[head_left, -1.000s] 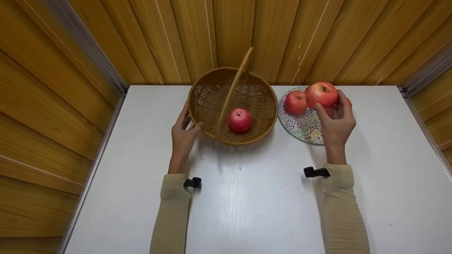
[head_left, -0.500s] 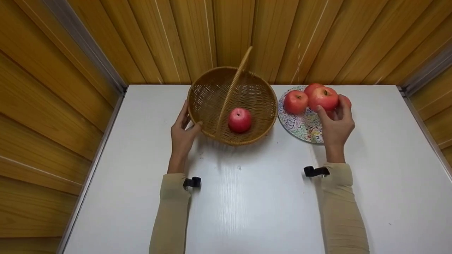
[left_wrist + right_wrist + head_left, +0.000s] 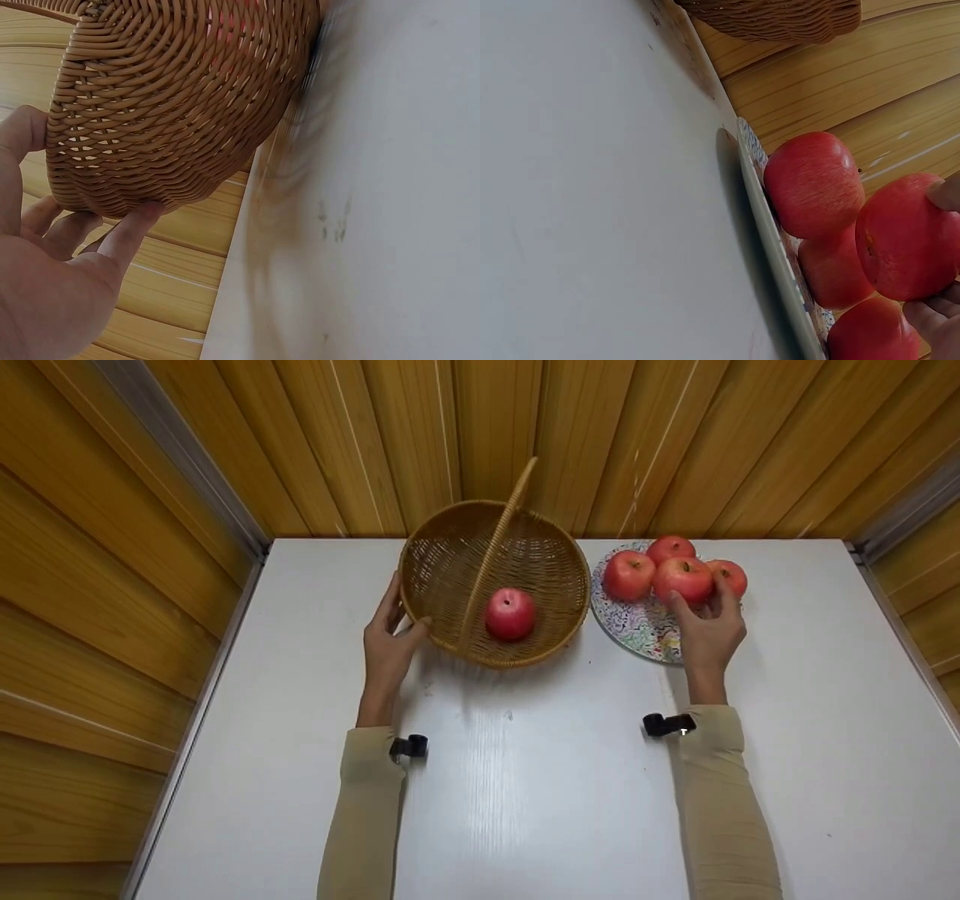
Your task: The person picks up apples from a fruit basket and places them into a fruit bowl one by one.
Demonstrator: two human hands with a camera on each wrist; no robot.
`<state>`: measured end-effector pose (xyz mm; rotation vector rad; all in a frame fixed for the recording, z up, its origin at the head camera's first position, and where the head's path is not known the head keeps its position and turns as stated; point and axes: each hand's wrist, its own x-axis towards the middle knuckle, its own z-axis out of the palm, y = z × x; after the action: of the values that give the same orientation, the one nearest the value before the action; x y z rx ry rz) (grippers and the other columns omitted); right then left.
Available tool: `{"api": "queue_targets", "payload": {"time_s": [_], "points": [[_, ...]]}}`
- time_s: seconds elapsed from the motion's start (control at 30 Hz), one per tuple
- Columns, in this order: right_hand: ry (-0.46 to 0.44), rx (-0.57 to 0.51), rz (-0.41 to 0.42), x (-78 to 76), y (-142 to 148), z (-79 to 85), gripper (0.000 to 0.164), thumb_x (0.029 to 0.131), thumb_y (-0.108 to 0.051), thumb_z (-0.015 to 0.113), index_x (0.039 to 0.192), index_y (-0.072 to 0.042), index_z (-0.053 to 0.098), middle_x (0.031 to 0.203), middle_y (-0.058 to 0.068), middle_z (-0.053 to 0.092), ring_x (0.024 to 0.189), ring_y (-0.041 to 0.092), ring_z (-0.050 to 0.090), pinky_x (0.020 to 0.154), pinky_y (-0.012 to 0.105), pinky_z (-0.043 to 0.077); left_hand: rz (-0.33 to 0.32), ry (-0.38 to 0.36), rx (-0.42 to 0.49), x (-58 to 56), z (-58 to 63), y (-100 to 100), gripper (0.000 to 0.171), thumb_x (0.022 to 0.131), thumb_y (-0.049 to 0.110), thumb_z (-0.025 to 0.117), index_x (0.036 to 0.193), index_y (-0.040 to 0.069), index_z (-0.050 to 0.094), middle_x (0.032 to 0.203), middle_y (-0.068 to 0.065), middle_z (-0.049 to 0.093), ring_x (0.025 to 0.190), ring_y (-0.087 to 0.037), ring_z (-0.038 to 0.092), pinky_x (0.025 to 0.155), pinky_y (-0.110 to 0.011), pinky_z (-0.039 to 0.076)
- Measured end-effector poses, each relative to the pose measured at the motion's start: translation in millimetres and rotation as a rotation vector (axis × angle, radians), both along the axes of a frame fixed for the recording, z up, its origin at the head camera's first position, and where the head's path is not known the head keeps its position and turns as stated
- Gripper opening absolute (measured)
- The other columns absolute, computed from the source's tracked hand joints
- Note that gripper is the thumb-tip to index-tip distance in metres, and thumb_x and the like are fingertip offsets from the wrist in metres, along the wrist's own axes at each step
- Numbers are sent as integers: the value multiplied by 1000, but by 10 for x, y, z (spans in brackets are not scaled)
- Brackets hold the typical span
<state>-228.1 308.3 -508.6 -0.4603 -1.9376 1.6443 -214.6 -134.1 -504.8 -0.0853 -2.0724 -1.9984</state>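
At the left side of the wicker basket [image 3: 442, 577], my left hand [image 3: 390, 645] grips it, thumb at the rim and fingers along the outer wall. In the left wrist view the fingers touch the woven side [image 3: 165, 112]. A red apple [image 3: 511, 615] lies inside, right of the arched handle [image 3: 491, 556]. My right hand [image 3: 711, 634] holds another apple [image 3: 682, 579] between thumb and fingers, close over the patterned plate [image 3: 630, 630]. Behind and beside it on the plate are a left apple [image 3: 628, 575], a back apple [image 3: 670, 549] and a right apple [image 3: 729, 577].
Both stand near the back edge of a white table [image 3: 495, 780], the plate just right of the basket. Yellow wooden panels [image 3: 585, 442] rise behind the table and along its sides. Each sleeve cuff carries a small black camera [image 3: 664, 725].
My right hand has lowered its apple toward the plate and drawn slightly nearer, so the back and right apples show more. My left hand and the basket have stayed in place.
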Motion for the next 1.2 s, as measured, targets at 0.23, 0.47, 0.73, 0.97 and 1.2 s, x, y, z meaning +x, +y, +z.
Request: {"api": "queue_targets", "payload": {"time_s": [0.23, 0.47, 0.73, 0.97, 1.2], "points": [[-84, 101, -4, 12, 1, -37, 77, 93, -19, 85, 161, -11, 48, 159, 8, 52, 144, 17, 51, 114, 25, 41, 1, -6, 14, -7, 33, 7, 80, 94, 6, 75, 164, 28, 43, 164, 6, 45, 144, -25, 49, 107, -44, 53], [-142, 183, -6, 25, -10, -52, 75, 95, -23, 82, 161, -10, 47, 160, 8, 50, 147, 17, 47, 118, 24, 36, 0, -10, 31, -14, 37, 10, 81, 93, 4, 75, 164, 26, 43, 164, 4, 44, 144, -26, 49, 108, -46, 52], [-177, 230, -28, 23, -25, -65, 75, 95, -25, 82, 160, -10, 48, 160, 8, 51, 147, 16, 46, 119, 23, 33, 2, 3, 23, -12, 25, 4, 82, 92, 5, 76, 164, 28, 44, 163, 9, 45, 143, -23, 50, 106, -43, 53], [-185, 230, -27, 27, -27, -90, 73, 95, -26, 82, 160, -10, 49, 159, 7, 51, 147, 15, 45, 119, 23, 33, -8, 0, 42, -15, 16, -8, 82, 92, 4, 76, 164, 28, 44, 164, 8, 44, 143, -22, 50, 106, -43, 53], [-198, 204, -15, 34, -15, -106, 74, 94, -24, 82, 158, -7, 50, 157, 11, 52, 143, 19, 48, 118, 25, 36, 4, -20, 25, 0, 15, 4, 82, 92, 7, 76, 164, 29, 44, 163, 9, 45, 144, -21, 49, 109, -40, 50]]}}
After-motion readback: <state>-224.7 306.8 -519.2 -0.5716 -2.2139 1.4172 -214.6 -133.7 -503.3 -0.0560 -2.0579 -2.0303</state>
